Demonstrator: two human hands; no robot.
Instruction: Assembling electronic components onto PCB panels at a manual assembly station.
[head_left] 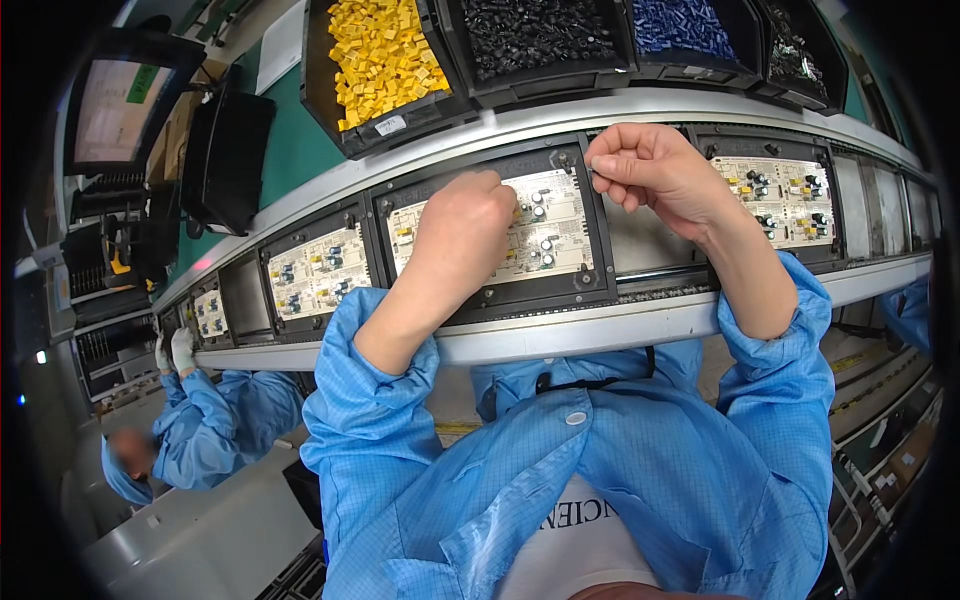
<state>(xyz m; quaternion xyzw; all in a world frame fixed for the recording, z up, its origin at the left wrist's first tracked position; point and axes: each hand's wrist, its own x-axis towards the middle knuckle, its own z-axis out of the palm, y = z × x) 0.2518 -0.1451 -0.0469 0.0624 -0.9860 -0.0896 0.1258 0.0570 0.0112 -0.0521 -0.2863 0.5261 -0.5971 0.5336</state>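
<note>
Directly in front of me, a pale circuit board (570,225) with black capacitors and yellow parts lies in a black carrier frame (596,240). My left hand (468,228) is closed over the middle of this board, knuckles up. Its fingertips are hidden, so whatever they hold does not show. Past the frame's upper right corner, my right hand (655,175) is raised with thumb and forefinger pinched together. A tiny greyish bit seems to show at their tips, too small to name; the other fingers are curled.
Beyond the conveyor rail (480,135) stand black bins of yellow parts (385,60), black parts (530,40) and blue parts (685,30). Other framed boards sit left (320,270) and right (785,200). A monitor (115,110) stands far left; a white-gloved co-worker (215,425) works below it.
</note>
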